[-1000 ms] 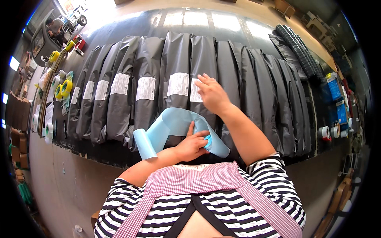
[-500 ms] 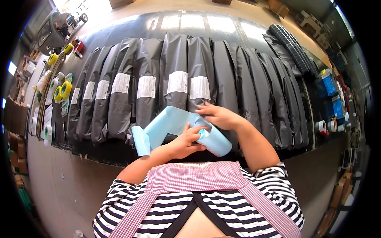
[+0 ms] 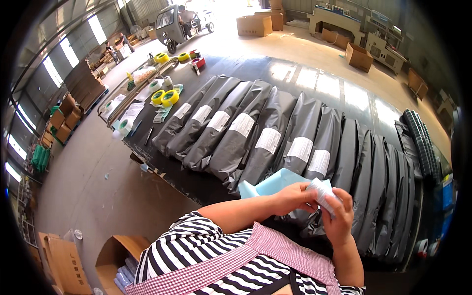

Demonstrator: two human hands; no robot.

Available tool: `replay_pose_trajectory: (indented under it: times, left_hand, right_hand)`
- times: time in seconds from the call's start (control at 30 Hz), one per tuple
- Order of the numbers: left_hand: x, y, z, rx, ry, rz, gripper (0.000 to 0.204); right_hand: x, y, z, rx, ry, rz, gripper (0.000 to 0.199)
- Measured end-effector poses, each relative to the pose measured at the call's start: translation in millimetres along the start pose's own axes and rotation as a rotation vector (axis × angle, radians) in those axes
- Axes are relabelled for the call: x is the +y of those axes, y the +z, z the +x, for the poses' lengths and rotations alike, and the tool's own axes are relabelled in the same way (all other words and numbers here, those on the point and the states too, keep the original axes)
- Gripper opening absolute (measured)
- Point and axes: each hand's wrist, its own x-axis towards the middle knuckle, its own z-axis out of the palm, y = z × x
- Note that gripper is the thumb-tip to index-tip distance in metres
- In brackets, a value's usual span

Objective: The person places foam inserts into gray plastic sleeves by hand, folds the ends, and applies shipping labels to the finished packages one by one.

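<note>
– Both hands meet at one object: we see the left hand point(image 3: 293, 197) pinching the near-left side of a pale-blue roll point(image 3: 322, 193) between thumb and fingers, while the right hand point(image 3: 339, 215) curls its fingers about the opposite side. Some fingertips are hidden, so we cannot tell how firmly either presses.

– Where do we place the roll in relation to its surroundings?

– We locate it above the near side of the black desk point(image 3: 246, 69), in front of a row of dark grey packages point(image 3: 307, 120). Beside it, partly behind the left forearm, we note a light-blue strip point(image 3: 275, 181); the hand covers the place where the two might join. Seven packages show white labels point(image 3: 300, 147), and yellow tape rolls point(image 3: 175, 101) sit toward the desk's far-left corner.

– How do we expect the roll to handle?

– We judge it light and fairly firm while wound, with a smooth face that may slide under dry fingers. The strip we judge thin and pliant, prone to creasing.

– And where do we take hold?

– We favour the roll's two ends, thumb against fingers, with the strip held only by its edge.
</note>
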Motion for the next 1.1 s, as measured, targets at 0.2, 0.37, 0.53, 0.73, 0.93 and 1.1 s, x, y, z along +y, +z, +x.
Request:
replay_pose_trajectory:
  times: [0.2, 0.37, 0.53, 0.73, 0.93, 1.1]
  left_hand:
    - [-17.9, 12.3, 10.8, 0.073, 0.076, 0.426, 0.025]
    - [-19.6, 22.2, 16.4, 0.19, 0.136, 0.35, 0.016]
    - [-24.1, 22.3, 14.9, 0.182, 0.241, 0.412, 0.019]
    - [-29.8, 30.8, 29.1, 0.204, 0.198, 0.659, 0.025]
    - [-45.1, 12.3, 41.6, 0.159, -0.032, 0.906, 0.025]
    - [-68.8, 20.5, 52.2, 0.004, -0.041, 0.85, 0.024]
  right_hand:
    - [10.9, -4.6, -10.5, 0.081, 0.538, 0.635, 0.032]
    - [15.4, -22.1, -1.6, 0.04, 0.171, 0.115, 0.048]
    - [23.9, -16.7, -4.1, 0.052, 0.181, 0.154, 0.033]
    - [52.2, -34.3, -10.6, -0.01, 0.316, 0.319, 0.022]
    - [171.1, -92.3, 11.0, -0.305, 1.084, 0.758, 0.026]
    - [221.8, -159.7, 61.9, 0.405, 0.805, 0.869, 0.029]
